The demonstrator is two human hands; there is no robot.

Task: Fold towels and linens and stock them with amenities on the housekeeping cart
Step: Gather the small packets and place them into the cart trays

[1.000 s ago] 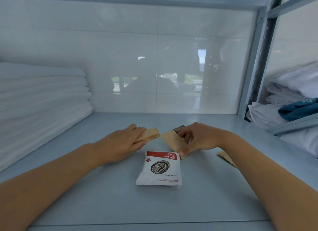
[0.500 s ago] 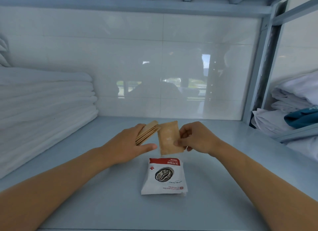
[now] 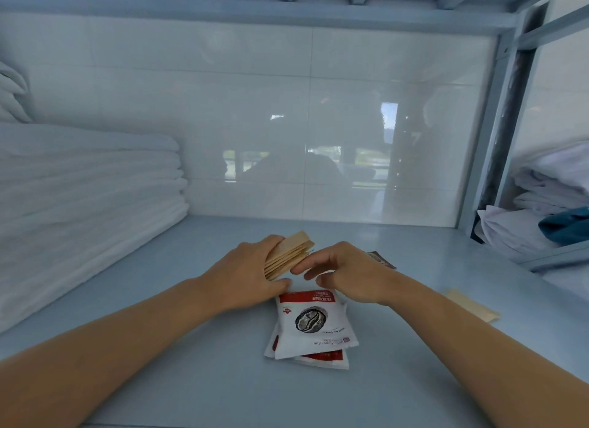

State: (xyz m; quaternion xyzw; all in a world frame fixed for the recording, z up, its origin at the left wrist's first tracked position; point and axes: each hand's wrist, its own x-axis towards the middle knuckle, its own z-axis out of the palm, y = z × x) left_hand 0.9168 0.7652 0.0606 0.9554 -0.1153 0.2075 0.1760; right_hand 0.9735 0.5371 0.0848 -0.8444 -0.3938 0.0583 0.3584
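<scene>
**Thin sachets, easy to fan and slip**

The left hand (image 3: 251,274) grips a stack of tan sachets (image 3: 288,252) above the shelf (image 3: 191,379), thumb below and fingers along the far side, so the stack stands tilted on edge. The right hand (image 3: 347,273) sits just beside it, fingers loosely extended toward the stack's near edge and holding nothing; whether the fingertips touch the stack cannot be told.

The sachets look light, flat and smooth, so they will likely slide against each other and fan out unless squeezed across the flat faces. The best hold is probably a pinch across the whole stack near its middle, with the free hand squaring the edges.

White coffee packets (image 3: 314,325) lie stacked under the hands. One loose sachet (image 3: 471,306) lies to the right. Folded towels (image 3: 86,210) fill the shelf's left side.
</scene>
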